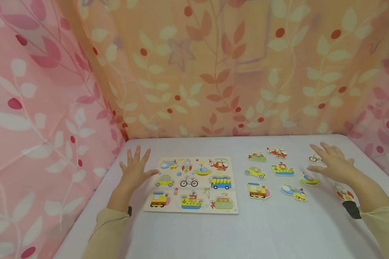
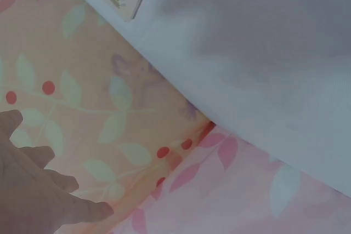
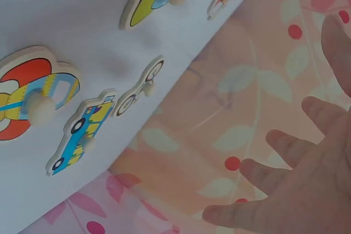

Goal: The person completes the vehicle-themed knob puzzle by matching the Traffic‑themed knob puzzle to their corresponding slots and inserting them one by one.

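My left hand (image 1: 134, 176) is held with fingers spread beside the left edge of a wooden vehicle puzzle board (image 1: 199, 192), holding nothing. Over the right side of the table, my right hand (image 1: 334, 163) is also spread and holds nothing. Nearest to it are the knobbed bicycle piece (image 1: 315, 159), flying saucer piece (image 1: 309, 179) and rocket piece (image 1: 343, 194). A bus piece (image 3: 82, 132) shows in the right wrist view; the right hand hides it in the head view. Between hands lie the helicopter (image 1: 277, 153), submarine (image 1: 257, 157), car (image 1: 255, 172), ship (image 1: 282, 169), train (image 1: 258, 191) and airplane (image 1: 293, 192) pieces.
A white-covered table (image 1: 194, 237) carries the board and the loose pieces. Leaf-patterned curtains, orange (image 1: 194, 72) behind and pink (image 1: 35, 126) on the left, stand along its edges, with more pink cloth (image 1: 382, 108) at the right.
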Tool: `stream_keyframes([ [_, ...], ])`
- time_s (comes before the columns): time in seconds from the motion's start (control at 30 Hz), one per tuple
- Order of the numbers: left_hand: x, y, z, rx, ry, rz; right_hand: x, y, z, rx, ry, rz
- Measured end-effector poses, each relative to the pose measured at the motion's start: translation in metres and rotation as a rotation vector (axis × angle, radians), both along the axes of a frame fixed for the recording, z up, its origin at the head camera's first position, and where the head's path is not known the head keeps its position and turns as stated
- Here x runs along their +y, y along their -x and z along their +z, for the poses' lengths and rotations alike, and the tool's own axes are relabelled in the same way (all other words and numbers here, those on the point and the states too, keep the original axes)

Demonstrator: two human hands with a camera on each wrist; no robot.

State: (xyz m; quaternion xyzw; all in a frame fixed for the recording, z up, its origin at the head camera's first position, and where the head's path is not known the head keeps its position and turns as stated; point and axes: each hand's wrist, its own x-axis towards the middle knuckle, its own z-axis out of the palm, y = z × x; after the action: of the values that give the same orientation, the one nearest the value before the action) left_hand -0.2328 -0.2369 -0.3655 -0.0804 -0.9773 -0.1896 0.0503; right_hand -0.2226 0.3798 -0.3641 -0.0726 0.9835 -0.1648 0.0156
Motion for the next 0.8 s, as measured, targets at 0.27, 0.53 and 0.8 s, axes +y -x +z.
stream_keyframes([
  [0.27,-0.001,0.000,0.000,-0.003,-0.007,-0.010,-0.002,-0.001,-0.004,0.053,0.001,0.003],
  [0.53,-0.013,-0.006,-0.004,-0.013,-0.032,-0.032,-0.012,-0.007,-0.019,0.197,0.050,0.071],
  [0.8,-0.027,-0.007,-0.025,-0.086,-0.031,-0.108,-0.017,-0.016,-0.031,0.249,0.099,0.060],
])
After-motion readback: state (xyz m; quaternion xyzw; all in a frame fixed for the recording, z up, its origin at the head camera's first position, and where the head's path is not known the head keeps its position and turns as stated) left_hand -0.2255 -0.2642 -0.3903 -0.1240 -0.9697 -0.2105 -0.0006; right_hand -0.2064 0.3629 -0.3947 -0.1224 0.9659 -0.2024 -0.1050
